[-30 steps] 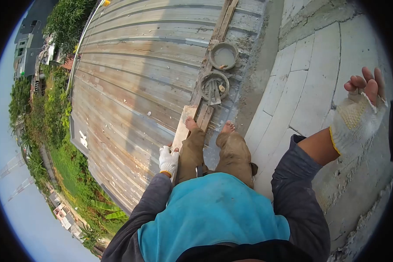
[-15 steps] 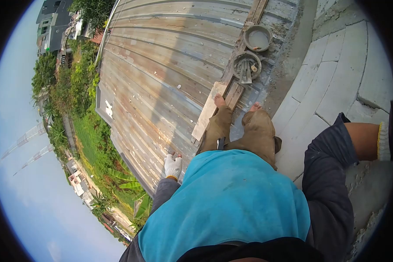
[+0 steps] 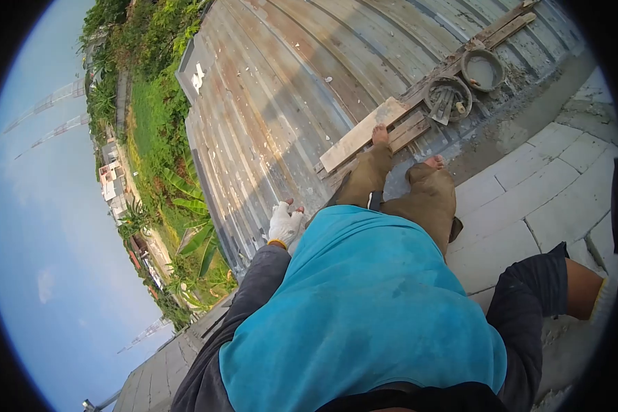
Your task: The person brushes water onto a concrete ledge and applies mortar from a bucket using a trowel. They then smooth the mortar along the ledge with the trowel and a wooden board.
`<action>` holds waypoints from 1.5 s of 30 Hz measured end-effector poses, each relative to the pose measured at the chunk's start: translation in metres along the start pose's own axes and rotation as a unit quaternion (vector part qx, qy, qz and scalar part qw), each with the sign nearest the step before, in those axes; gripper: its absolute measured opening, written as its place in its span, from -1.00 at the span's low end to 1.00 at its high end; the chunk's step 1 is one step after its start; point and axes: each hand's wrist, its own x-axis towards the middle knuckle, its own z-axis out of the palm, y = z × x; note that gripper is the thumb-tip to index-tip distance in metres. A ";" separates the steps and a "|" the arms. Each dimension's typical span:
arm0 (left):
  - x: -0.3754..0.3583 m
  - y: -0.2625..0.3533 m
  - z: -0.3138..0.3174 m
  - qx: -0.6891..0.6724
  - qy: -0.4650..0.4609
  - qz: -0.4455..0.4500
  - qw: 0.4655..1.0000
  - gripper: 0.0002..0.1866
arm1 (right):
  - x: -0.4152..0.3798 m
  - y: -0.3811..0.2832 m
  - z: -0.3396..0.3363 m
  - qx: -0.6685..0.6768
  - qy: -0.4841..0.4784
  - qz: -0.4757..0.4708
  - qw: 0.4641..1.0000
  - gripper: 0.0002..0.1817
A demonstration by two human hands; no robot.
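Observation:
My left hand point(image 3: 285, 223), in a white glove with bare fingertips, hangs beside my hip above the corrugated metal roof point(image 3: 268, 123). Its fingers are apart and hold nothing. My right arm reaches toward the light block wall point(image 3: 501, 226); only the forearm and a sliver of glove cuff show, and the hand lies beyond the view's edge. Ahead of my bare feet stand a round bucket with trowel-like tools point(image 3: 448, 100) and a second bucket with greyish contents point(image 3: 483, 70).
A pale board point(image 3: 362, 134) and dark wooden planks point(image 3: 410, 130) lie on the roof by my feet. Wet-looking mortar runs along the wall's foot. To the left, past the roof edge, are plants point(image 3: 154, 123) and houses far below.
My view has turned, so the buckets, boards and feet appear farther right. My left hand stays open at my side. The right glove cuff has slid mostly out of view.

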 end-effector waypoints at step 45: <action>0.174 0.230 0.206 0.186 -0.212 0.388 0.877 -0.45 | -0.618 0.462 0.165 -0.475 -0.541 0.248 0.648 -0.25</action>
